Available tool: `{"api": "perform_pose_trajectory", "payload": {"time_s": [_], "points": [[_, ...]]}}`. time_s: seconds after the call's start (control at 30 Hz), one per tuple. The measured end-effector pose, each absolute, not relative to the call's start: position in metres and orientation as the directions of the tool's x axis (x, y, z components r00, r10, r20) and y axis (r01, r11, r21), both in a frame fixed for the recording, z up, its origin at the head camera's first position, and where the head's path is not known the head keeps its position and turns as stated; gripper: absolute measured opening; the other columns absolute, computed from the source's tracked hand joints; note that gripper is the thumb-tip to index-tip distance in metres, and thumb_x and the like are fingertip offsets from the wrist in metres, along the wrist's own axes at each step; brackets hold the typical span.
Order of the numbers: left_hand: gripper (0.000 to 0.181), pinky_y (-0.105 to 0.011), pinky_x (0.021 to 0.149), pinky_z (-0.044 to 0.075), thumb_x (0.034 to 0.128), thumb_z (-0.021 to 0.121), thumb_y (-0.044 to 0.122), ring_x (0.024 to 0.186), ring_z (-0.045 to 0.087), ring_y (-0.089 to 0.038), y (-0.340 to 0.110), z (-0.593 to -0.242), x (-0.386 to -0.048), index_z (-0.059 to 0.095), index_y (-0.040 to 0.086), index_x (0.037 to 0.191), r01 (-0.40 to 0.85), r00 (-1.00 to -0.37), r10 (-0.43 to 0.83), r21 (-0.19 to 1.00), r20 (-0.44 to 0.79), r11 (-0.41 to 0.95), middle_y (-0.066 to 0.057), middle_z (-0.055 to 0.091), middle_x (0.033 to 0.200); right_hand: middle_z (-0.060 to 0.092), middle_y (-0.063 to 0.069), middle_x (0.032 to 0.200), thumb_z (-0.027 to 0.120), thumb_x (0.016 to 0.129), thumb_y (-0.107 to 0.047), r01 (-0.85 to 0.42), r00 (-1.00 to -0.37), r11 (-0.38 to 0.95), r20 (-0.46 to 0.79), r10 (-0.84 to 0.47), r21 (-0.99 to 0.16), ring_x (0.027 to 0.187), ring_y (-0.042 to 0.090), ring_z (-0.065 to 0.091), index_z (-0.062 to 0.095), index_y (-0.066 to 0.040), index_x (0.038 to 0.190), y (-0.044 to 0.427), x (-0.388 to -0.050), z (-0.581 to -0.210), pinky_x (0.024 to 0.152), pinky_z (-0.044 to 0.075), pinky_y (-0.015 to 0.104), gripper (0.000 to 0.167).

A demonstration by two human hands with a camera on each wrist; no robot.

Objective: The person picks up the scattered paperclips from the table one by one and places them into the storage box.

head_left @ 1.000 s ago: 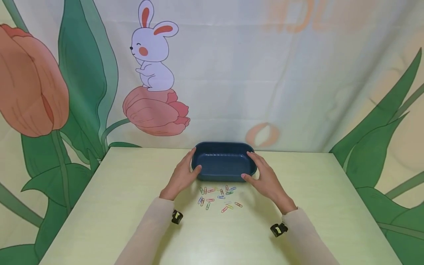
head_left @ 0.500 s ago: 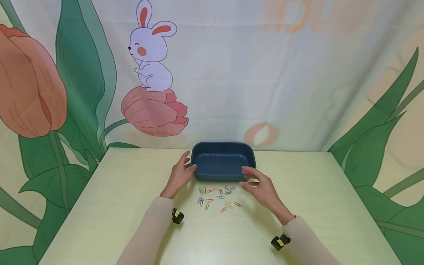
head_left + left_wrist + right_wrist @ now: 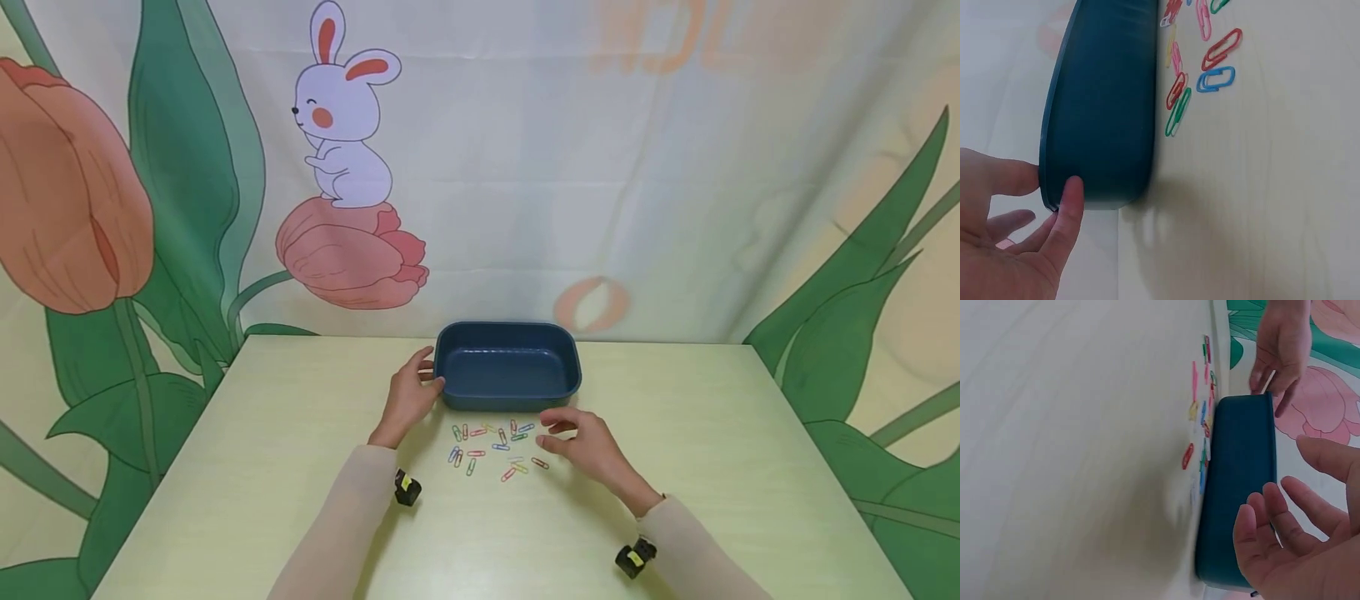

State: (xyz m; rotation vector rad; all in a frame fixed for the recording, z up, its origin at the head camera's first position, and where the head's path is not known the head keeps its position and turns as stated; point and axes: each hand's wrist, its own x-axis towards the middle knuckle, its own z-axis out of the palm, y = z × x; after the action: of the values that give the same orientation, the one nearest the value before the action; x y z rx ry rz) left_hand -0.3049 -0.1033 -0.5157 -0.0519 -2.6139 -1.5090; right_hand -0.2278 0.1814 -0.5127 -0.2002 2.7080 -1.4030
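A dark blue oblong bin with nothing in it sits at the back of the table. My left hand is at its left end, the fingertips resting against the outside near the rim; the left wrist view has this hand at the bin's end wall. Several coloured paper clips lie scattered on the table in front of the bin. Just right of the clips hovers my right hand, thumb and fingers apart and loosely bent, holding nothing. In the right wrist view its fingers show in front of the bin.
The pale table ends at a cloth backdrop printed with a rabbit and tulips, close behind the bin. Small black wrist cameras are strapped to both sleeves.
My right hand has come off the bin's right end and moved down towards the clips. The left hand has loosened and stays at the left end. Bin and clips have not moved.
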Motion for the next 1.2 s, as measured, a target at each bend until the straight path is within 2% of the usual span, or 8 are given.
{"api": "perform_pose_trajectory", "payload": {"time_s": [0.17, 0.33, 0.47, 0.57, 0.7, 0.93, 1.2], "points": [[0.059, -0.041, 0.083, 0.059, 0.0871, 0.066, 0.005, 0.104, 0.066, -0.032, -0.101, -0.516, -0.305, 0.048, 0.002, 0.143, 0.042, -0.993, -0.08, 0.877, 0.092, 0.478, -0.021, 0.063, 0.115, 0.072, 0.002, 0.111, 0.078, 0.083, -0.017, -0.049, -0.988, 0.606, -0.051, -0.146, -0.794, 0.098, 0.018, 0.065, 0.073, -0.011, 0.113, 0.179, -0.228, -0.52, 0.084, 0.055, 0.034, 0.031], [0.059, -0.036, 0.072, 0.062, 0.0871, 0.064, 0.001, 0.081, 0.068, -0.022, -0.099, -0.516, -0.306, 0.047, 0.001, 0.143, -0.043, -0.994, -0.105, 0.928, -0.004, 0.37, -0.021, 0.06, 0.11, 0.072, 0.003, 0.108, 0.079, 0.081, -0.013, -0.044, -0.987, 0.625, -0.061, -0.145, -0.779, 0.095, 0.016, 0.065, 0.073, -0.009, 0.111, 0.177, -0.226, -0.523, 0.086, 0.055, 0.035, 0.031], [0.059, -0.043, 0.08, 0.061, 0.0874, 0.061, -0.002, 0.068, 0.063, -0.014, -0.098, -0.515, -0.308, 0.046, 0.002, 0.144, -0.114, -0.99, -0.112, 0.964, -0.089, 0.242, -0.021, 0.055, 0.112, 0.072, 0.004, 0.105, 0.081, 0.078, -0.012, -0.022, -0.985, 0.648, -0.094, -0.144, -0.761, 0.091, 0.015, 0.064, 0.074, -0.009, 0.109, 0.177, -0.225, -0.524, 0.082, 0.055, 0.033, 0.032], [0.058, -0.043, 0.084, 0.061, 0.0881, 0.059, -0.003, 0.068, 0.06, -0.012, -0.099, -0.515, -0.309, 0.046, 0.002, 0.144, -0.159, -0.984, -0.104, 0.976, -0.145, 0.149, -0.021, 0.051, 0.114, 0.072, 0.003, 0.104, 0.082, 0.077, -0.011, -0.007, -0.981, 0.67, -0.123, -0.147, -0.743, 0.088, 0.013, 0.063, 0.074, -0.01, 0.108, 0.177, -0.225, -0.525, 0.078, 0.054, 0.03, 0.032], [0.057, -0.035, 0.078, 0.061, 0.0885, 0.058, -0.004, 0.069, 0.058, -0.012, -0.1, -0.515, -0.31, 0.047, 0.003, 0.144, -0.186, -0.98, -0.091, 0.979, -0.179, 0.078, -0.02, 0.049, 0.117, 0.072, 0.001, 0.099, 0.083, 0.076, -0.01, -0.016, -0.98, 0.705, -0.128, -0.152, -0.709, 0.084, 0.013, 0.06, 0.074, -0.01, 0.106, 0.177, -0.225, -0.528, 0.074, 0.052, 0.027, 0.031], [0.055, -0.034, 0.078, 0.061, 0.0892, 0.058, -0.005, 0.072, 0.059, -0.013, -0.1, -0.516, -0.311, 0.048, 0.005, 0.143, -0.186, -0.98, -0.083, 0.981, -0.182, 0.05, -0.017, 0.048, 0.115, 0.067, -0.001, 0.087, 0.084, 0.074, -0.01, -0.042, -0.981, 0.763, -0.117, -0.153, -0.645, 0.08, 0.013, 0.056, 0.073, -0.011, 0.098, 0.179, -0.225, -0.53, 0.074, 0.049, 0.028, 0.026], [0.055, -0.03, 0.077, 0.061, 0.0898, 0.059, -0.003, 0.078, 0.061, -0.017, -0.1, -0.516, -0.312, 0.049, 0.007, 0.143, -0.215, -0.974, -0.088, 0.976, -0.21, 0.042, -0.015, 0.048, 0.116, 0.059, -0.003, 0.075, 0.083, 0.074, -0.012, -0.019, -0.981, 0.781, -0.138, -0.134, -0.624, 0.072, 0.013, 0.05, 0.071, -0.014, 0.083, 0.181, -0.226, -0.536, 0.064, 0.04, 0.025, 0.014]]}}
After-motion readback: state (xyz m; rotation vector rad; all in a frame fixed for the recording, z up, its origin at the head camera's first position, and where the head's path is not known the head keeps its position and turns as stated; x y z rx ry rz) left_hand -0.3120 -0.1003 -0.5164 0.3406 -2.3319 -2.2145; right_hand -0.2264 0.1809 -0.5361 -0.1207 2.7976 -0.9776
